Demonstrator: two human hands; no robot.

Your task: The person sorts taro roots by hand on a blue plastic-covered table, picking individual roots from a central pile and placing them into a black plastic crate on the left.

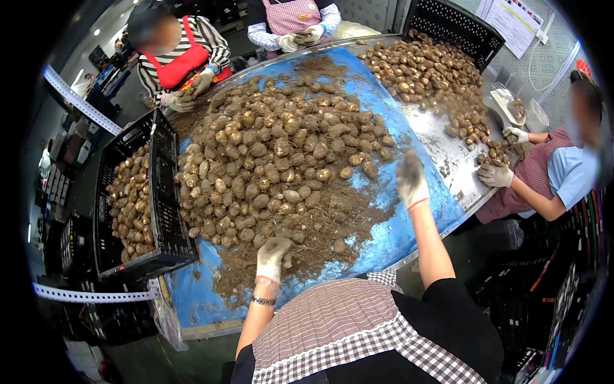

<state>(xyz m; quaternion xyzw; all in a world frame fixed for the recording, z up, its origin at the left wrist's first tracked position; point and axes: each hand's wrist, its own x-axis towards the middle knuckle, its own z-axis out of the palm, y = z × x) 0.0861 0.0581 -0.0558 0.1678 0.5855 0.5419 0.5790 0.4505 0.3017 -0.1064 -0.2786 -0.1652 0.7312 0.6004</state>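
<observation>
Tubers (275, 147) crowd a black crate (165, 198), left fingers (279, 244) curled, right fingers (407, 168) blurred, grips unclear.

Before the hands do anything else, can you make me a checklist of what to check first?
1. Both hands gloved, left hand and right hand: ok.
2. Left hand at the near edge of the tuber pile: ok.
3. Right hand's grip: cannot tell, it's blurred.
4. Right hand apart from the co-worker's gloved hand: ok.
5. Blue sheet free of dirt: not ok.
</observation>
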